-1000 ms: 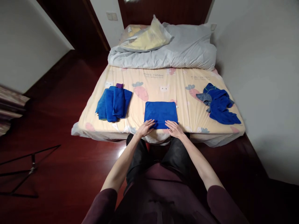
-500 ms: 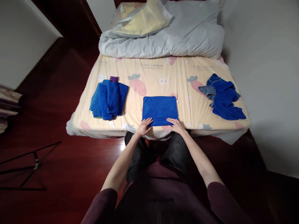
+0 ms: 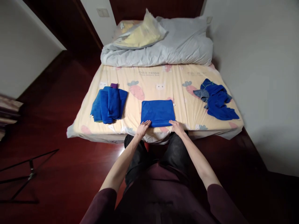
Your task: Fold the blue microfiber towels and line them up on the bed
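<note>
A blue cloth [image 3: 158, 111] lies flat as a rectangle near the bed's front edge, with a narrow folded strip along its near side. My left hand [image 3: 143, 127] touches its near left corner, and my right hand [image 3: 176, 127] touches the near right corner. The fingertips of both hands are at the strip; whether they pinch the fabric is too small to tell. To the left lies a pile of folded blue cloths [image 3: 109, 104] with a purple piece [image 3: 114, 85] at its top. Crumpled blue cloths [image 3: 219, 101] with a grey-blue part lie at the right.
The bed [image 3: 163, 77] has a pale carrot-print sheet. A grey quilt [image 3: 187, 43] and a yellow pillow [image 3: 146, 32] are at its far end. Black metal legs [image 3: 30, 174] stand on the floor at the left. Walls rise on both sides.
The camera view has tilted up a little, showing more of the headboard. My fingers have drawn slightly outward and back, covering less of the cloth. The cloth piles lie as before.
</note>
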`<state>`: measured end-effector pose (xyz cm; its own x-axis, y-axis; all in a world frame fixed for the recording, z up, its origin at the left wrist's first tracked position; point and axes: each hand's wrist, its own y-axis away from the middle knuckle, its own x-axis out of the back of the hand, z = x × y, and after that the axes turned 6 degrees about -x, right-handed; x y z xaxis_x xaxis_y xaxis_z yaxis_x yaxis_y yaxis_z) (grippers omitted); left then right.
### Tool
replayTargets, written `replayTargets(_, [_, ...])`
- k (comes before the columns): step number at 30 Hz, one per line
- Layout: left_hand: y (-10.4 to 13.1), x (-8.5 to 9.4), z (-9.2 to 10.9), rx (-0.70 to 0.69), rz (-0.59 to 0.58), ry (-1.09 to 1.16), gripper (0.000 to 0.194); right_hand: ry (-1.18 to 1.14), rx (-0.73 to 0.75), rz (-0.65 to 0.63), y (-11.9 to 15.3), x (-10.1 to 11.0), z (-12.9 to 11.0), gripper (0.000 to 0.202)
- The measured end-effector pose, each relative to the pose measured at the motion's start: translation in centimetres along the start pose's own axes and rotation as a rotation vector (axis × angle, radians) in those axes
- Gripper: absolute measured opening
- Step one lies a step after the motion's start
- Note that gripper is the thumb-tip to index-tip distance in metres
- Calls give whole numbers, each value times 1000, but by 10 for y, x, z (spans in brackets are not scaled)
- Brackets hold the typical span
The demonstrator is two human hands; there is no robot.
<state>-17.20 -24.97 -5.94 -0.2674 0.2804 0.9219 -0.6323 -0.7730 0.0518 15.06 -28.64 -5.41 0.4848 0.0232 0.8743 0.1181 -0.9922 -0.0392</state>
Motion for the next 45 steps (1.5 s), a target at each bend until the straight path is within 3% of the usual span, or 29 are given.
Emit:
replayTargets(9, [14, 6, 0, 19, -26, 31, 75, -30, 3, -27, 21, 7, 4, 53])
replayTargets(15, [15, 4, -28, 95, 202, 324, 71, -498, -235, 159, 14, -1, 17, 33])
replayTargets(18, [18, 3, -43, 131, 288, 483, 59, -647, -293, 216, 6, -5, 26, 19])
replayTargets(22, [23, 0, -51, 228, 367, 650, 40, -727, -347, 252, 2, -11, 37, 36])
replayTargets(27, [19, -4, -46, 349, 462, 809, 48, -767, -392, 266, 3, -19, 41, 49])
replayTargets(38, [19, 1, -49, 464, 459, 683, 27, -738, -428, 248, 4, -17, 43, 45])
replayTargets(45, [27, 4, -54, 467, 394, 761, 35, -703, -431, 252, 2, -19, 46, 49])
